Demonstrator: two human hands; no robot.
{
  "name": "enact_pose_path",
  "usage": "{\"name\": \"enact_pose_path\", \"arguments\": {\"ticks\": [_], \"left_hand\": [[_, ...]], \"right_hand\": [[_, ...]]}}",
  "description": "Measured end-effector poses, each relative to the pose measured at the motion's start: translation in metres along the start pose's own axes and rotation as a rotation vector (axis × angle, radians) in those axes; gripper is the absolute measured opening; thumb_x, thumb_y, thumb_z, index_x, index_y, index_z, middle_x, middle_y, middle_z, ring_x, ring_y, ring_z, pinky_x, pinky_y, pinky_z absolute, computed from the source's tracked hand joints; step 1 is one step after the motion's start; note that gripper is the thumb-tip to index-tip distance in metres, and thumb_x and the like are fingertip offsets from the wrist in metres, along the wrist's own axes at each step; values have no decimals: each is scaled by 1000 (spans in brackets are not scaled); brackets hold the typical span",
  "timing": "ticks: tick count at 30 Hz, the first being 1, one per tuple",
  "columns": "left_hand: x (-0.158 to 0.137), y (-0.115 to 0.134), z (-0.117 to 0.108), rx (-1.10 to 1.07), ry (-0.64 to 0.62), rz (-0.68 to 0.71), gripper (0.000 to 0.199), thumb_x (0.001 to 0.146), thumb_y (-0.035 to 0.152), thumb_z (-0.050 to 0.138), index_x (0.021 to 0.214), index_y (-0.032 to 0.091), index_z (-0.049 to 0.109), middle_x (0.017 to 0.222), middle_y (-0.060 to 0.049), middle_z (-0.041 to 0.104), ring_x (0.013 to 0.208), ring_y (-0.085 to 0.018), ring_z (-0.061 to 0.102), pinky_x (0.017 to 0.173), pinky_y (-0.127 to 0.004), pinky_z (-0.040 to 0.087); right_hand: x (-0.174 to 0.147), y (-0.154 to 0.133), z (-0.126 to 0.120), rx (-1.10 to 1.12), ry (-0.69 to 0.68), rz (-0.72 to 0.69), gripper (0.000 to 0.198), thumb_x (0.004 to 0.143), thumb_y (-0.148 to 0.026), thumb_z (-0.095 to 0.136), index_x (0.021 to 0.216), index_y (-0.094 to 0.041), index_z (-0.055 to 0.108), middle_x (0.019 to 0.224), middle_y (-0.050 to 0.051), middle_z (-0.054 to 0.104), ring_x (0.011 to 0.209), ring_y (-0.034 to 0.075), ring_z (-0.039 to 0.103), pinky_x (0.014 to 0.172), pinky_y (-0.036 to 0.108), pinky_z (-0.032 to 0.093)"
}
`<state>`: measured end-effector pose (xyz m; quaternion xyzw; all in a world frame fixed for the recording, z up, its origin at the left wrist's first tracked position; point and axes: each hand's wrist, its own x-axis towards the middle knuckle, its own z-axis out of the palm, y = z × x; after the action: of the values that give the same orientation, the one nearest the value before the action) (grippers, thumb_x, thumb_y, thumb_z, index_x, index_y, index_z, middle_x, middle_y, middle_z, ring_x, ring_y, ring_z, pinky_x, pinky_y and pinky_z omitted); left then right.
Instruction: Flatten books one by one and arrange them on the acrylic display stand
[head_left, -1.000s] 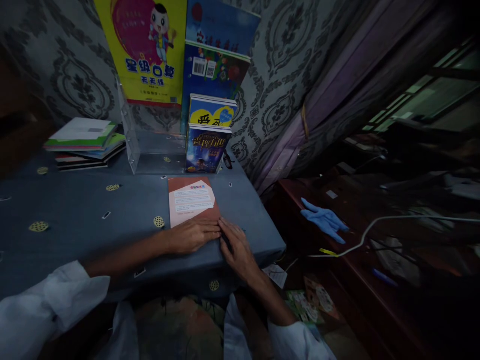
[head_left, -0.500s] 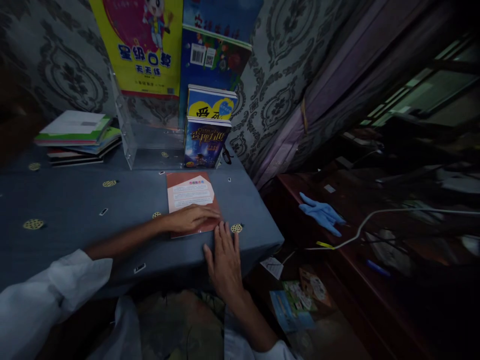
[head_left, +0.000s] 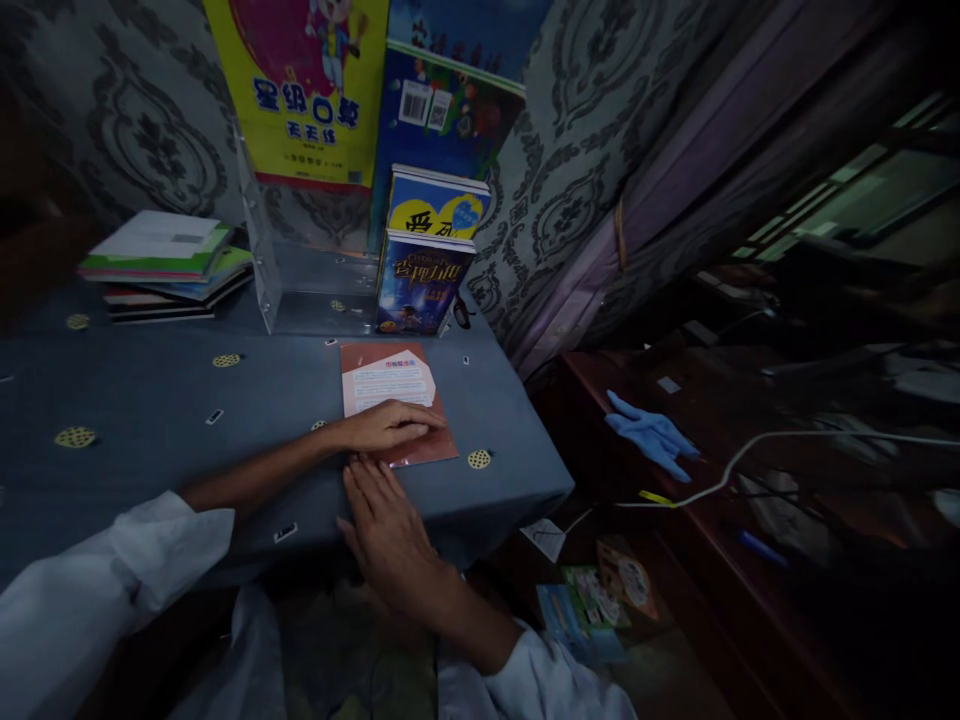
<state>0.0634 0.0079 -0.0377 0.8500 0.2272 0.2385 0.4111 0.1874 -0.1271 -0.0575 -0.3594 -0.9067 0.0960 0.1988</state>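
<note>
A thin reddish-brown booklet with a pale printed panel lies flat on the blue tablecloth. Across its lower half rests my left hand, palm down, fingers stretched out to the right. My right hand is at the booklet's lower left edge, its fingers extended and its fingertips just below my left wrist. Neither hand grips anything. Part of the booklet's printing is covered by my left hand.
Behind the booklet, a clear acrylic stand and upright books stand against the wall. A stack of books sits at the left. Beyond the table's right edge, a blue glove and a white cable lie on dark furniture.
My right hand has moved left along the booklet's lower edge, from its right corner to its left corner. My left hand stays on the booklet. The view has shifted slightly.
</note>
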Motion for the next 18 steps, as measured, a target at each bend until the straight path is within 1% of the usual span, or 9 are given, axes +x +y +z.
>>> {"name": "enact_pose_path", "arguments": {"ticks": [5, 9, 12, 15, 18], "left_hand": [[-1, 2, 2, 13, -1, 21, 34, 100, 24, 46, 127, 18, 66, 133, -9, 66, 126, -20, 61, 108, -34, 45], [-10, 7, 3, 61, -22, 23, 35, 101, 25, 46, 130, 18, 65, 137, -9, 64, 129, -20, 58, 110, -33, 43], [-25, 11, 1, 72, -16, -5, 37, 102, 30, 44, 132, 19, 63, 138, -8, 63, 132, -20, 56, 112, -34, 41], [-46, 14, 1, 91, 28, -57, 40, 104, 36, 40, 134, 20, 62, 138, -8, 63, 133, -20, 55, 115, -36, 38], [-69, 19, 3, 156, 96, -145, 45, 106, 42, 34, 139, 22, 57, 146, -6, 56, 139, -20, 48, 120, -38, 32]], "right_hand": [[9, 14, -10, -48, -74, -121, 47, 100, -27, 51, 141, -3, 51, 144, 22, 55, 139, 30, 48, 114, 47, 43], [13, 23, -21, -65, -125, -186, 43, 101, -26, 50, 138, -4, 53, 137, 19, 62, 132, 29, 53, 112, 45, 44], [17, 30, -27, -66, -173, -233, 42, 102, -27, 50, 140, -9, 52, 132, 17, 64, 128, 28, 54, 108, 46, 45], [22, 39, -31, -49, -228, -278, 38, 101, -26, 51, 137, -14, 55, 128, 14, 65, 126, 27, 53, 108, 46, 44], [28, 46, -35, -37, -258, -311, 35, 101, -24, 50, 135, -15, 56, 126, 12, 66, 123, 25, 53, 107, 43, 44]]}}
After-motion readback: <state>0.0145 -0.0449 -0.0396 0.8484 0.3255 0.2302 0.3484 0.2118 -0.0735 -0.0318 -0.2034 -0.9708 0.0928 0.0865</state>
